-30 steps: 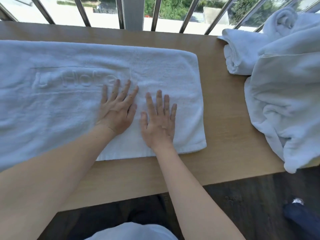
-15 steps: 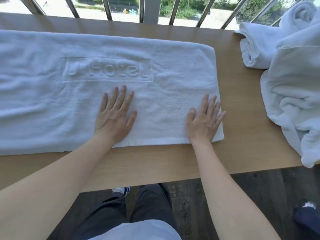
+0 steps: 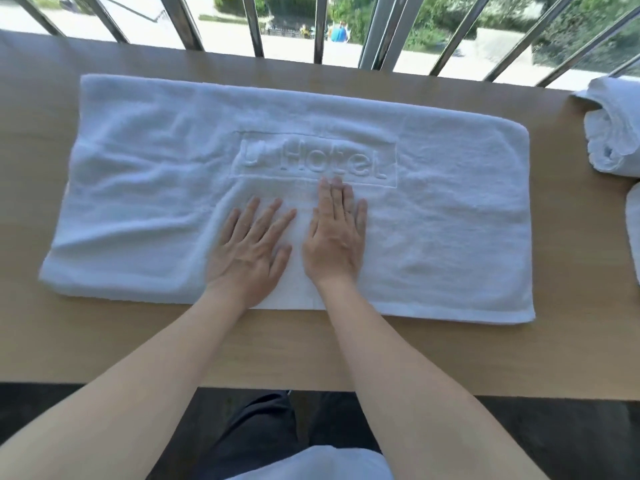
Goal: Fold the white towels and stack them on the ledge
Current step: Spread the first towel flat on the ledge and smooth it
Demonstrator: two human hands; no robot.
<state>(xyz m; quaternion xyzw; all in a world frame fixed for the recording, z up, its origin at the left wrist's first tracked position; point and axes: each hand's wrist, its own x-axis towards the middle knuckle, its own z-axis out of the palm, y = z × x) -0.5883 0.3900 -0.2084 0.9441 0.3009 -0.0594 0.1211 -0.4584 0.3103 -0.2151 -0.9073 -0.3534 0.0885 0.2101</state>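
Left hand (image 3: 249,251) and right hand (image 3: 336,237) press flat, fingers straight, on the hotel towel (image 3: 450,220), seemingly folded once lengthwise; unstacked towels (image 3: 613,133) lie well to their right.

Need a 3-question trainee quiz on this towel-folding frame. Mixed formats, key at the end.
1. True or false: the left hand and right hand both lie flat, fingers straight, on the towel.
2. The embossed lettering on the towel reads: A) Hotel B) Spa C) Resort
3. Fill in: the rolled towel lies on the ledge at the person's far ___.
Key: 1 true; 2 A; 3 right.
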